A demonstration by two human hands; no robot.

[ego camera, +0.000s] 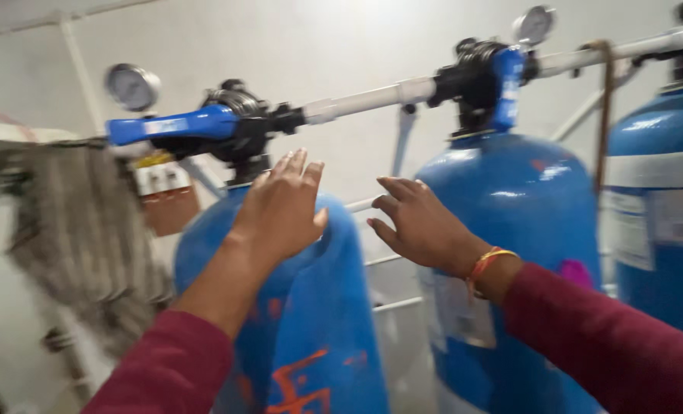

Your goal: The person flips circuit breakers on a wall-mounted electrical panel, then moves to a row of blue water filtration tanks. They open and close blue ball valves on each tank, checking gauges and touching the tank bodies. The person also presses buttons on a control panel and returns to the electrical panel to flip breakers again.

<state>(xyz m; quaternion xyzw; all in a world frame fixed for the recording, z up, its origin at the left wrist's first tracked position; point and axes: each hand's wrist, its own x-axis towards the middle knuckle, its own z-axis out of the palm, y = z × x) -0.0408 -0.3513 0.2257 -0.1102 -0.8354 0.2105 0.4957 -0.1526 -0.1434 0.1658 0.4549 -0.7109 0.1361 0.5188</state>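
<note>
My left hand (280, 205) is raised with fingers apart, its palm against the upper shoulder of the nearest blue tank (318, 330), just below the tank's black valve head (238, 126) and its blue lever handle (174, 125). My right hand (418, 222) reaches left with fingers spread, in the gap between this tank and the middle blue tank (521, 199), holding nothing. A red and yellow thread band circles my right wrist. Both arms wear dark red sleeves.
A white pipe (372, 98) links the valve heads of the tanks. Round pressure gauges (132, 86) sit above the valves. A third blue tank (663, 222) stands at the right. A grey cloth (80, 230) hangs at the left by a white wall.
</note>
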